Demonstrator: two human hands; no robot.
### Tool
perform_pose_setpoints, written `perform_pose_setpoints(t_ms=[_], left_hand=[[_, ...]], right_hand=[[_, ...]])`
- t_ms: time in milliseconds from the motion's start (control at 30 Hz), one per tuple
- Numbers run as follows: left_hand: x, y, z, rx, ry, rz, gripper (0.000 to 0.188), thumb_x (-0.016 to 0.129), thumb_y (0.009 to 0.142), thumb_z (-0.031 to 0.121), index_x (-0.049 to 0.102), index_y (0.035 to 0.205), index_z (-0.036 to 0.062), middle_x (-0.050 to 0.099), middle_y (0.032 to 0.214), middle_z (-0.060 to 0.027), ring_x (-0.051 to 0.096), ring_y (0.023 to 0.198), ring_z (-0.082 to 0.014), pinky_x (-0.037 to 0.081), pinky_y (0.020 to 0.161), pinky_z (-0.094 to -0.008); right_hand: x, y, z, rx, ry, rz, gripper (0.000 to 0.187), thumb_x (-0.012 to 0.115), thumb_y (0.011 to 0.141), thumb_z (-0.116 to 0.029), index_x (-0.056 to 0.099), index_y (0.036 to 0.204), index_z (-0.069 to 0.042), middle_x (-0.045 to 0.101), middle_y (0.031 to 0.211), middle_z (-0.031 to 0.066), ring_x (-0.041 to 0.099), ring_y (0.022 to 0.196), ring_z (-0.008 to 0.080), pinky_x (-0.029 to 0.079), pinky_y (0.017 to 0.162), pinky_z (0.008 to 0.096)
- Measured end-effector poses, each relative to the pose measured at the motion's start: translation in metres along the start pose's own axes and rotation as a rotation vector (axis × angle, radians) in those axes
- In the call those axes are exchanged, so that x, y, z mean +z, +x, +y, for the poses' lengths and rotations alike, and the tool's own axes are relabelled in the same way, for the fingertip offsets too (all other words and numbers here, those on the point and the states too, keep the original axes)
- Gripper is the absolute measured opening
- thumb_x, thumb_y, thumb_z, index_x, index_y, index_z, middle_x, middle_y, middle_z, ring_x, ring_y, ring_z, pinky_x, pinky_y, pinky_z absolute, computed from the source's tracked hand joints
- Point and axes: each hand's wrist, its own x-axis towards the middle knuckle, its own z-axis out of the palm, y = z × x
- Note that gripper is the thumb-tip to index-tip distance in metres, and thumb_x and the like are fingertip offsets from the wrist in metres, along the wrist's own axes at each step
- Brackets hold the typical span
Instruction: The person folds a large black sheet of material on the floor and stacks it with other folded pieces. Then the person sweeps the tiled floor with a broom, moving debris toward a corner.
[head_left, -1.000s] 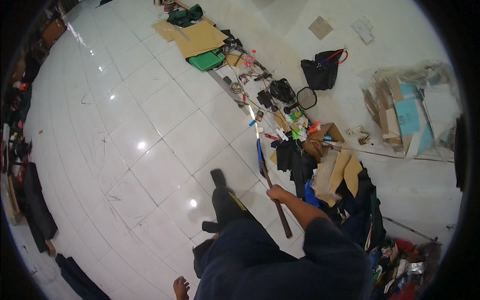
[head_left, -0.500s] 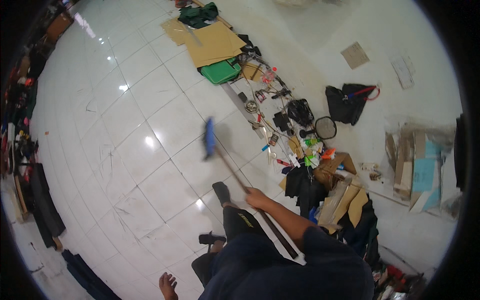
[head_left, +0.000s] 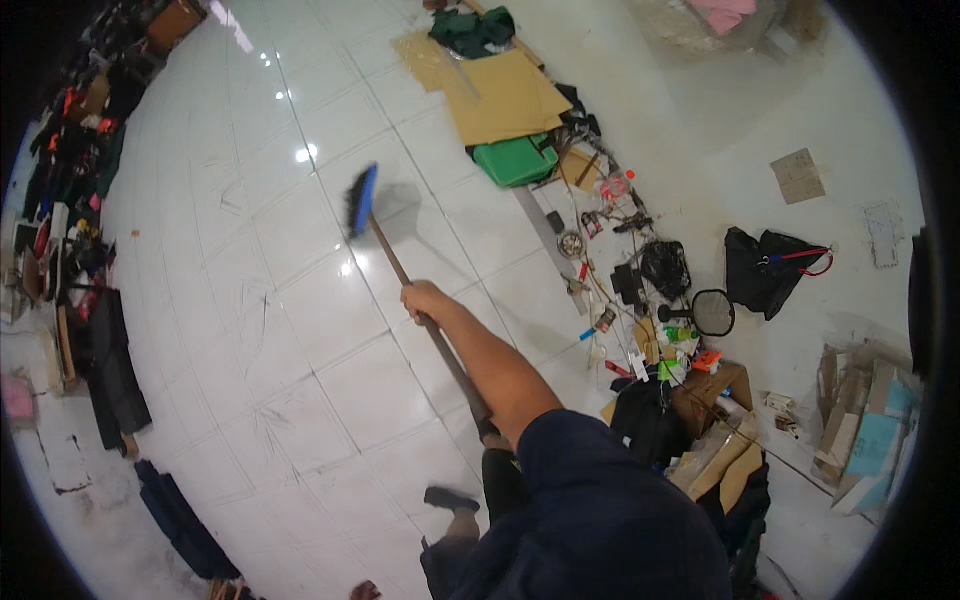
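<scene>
My right hand (head_left: 424,301) is closed round the brown handle of a broom (head_left: 391,257), the arm stretched out ahead. The handle runs back under my forearm toward my legs. At its far end the broom's blue head (head_left: 367,200) has dark bristles turned to the left. A shadow falls on the tiles to its right; whether the bristles touch the floor I cannot tell. Only a sliver of my left hand (head_left: 366,591) shows at the lower edge, away from the broom, its fingers mostly out of the picture.
White tiles (head_left: 330,310) spread around the broom. Along the right lie cardboard sheets (head_left: 500,95), a green case (head_left: 515,160), tangled cables and small items, a black bag (head_left: 770,270) and cardboard pieces (head_left: 865,430). Dark cloth rolls (head_left: 180,515) and piled goods line the left.
My right hand has pushed forward and left with the broom, its head now farther out. My left hand has slipped mostly below the lower edge. The view has shifted, so the floor items appear farther right.
</scene>
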Motion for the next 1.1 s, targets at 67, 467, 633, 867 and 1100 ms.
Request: perform_pose_setpoints(t_ms=[67, 467, 633, 867, 1100], left_hand=[[-0.016, 0.001, 0.000, 0.041, -0.281, 0.124, 0.044, 0.056, 0.089, 0.035, 0.052, 0.121, 0.0044, 0.059, 0.109, -0.0111, 0.058, 0.092, -0.0233, 0.048, 0.077, -0.0369], [0.053, -0.016, -0.064, -0.285, -0.065, -0.183, 0.041, 0.053, 0.091, 0.032, 0.049, 0.123, 0.0071, 0.057, 0.109, -0.0116, 0.058, 0.093, -0.0251, 0.050, 0.076, -0.0378], [0.021, -0.008, -0.004, -0.180, -0.069, -0.061, 0.041, 0.053, 0.091, 0.032, 0.049, 0.123, 0.0065, 0.057, 0.109, -0.0116, 0.059, 0.093, -0.0253, 0.050, 0.076, -0.0377], [0.001, -0.037, -0.015, -0.136, -0.355, 0.172, 0.042, 0.054, 0.091, 0.032, 0.049, 0.122, 0.0057, 0.058, 0.109, -0.0117, 0.059, 0.093, -0.0256, 0.050, 0.075, -0.0374], [0.071, -0.080, -0.050, -0.331, -0.009, -0.196, 0.042, 0.047, 0.092, 0.030, 0.052, 0.122, 0.0013, 0.057, 0.116, -0.0147, 0.057, 0.102, -0.0263, 0.048, 0.082, -0.0376]], right_hand=[[-0.010, -0.034, 0.003, -0.099, -0.132, 0.000, 0.007, 0.048, 0.079, -0.012, 0.047, 0.077, -0.005, 0.045, 0.055, 0.0033, 0.039, 0.039, 0.0144, 0.033, 0.035, 0.0307], [-0.124, -0.096, 0.066, 0.044, -0.336, 0.412, 0.051, 0.057, 0.079, -0.016, 0.044, 0.121, 0.008, 0.057, 0.108, 0.0277, 0.057, 0.100, 0.0343, 0.047, 0.084, 0.0411], [-0.044, 0.085, -0.038, -0.023, -0.197, 0.178, 0.011, 0.048, 0.082, -0.014, 0.053, 0.081, -0.004, 0.048, 0.054, 0.0052, 0.044, 0.042, 0.0160, 0.035, 0.037, 0.0311], [-0.038, -0.031, 0.001, -0.138, -0.275, 0.113, 0.009, 0.049, 0.084, -0.015, 0.052, 0.080, -0.007, 0.044, 0.053, 0.0003, 0.039, 0.039, 0.0126, 0.033, 0.035, 0.0311], [-0.165, -0.292, 0.140, 0.567, 0.095, 0.167, 0.029, 0.043, 0.095, -0.034, 0.044, 0.120, -0.019, 0.037, 0.056, -0.0008, 0.034, 0.038, 0.0118, 0.029, 0.033, 0.0299]])
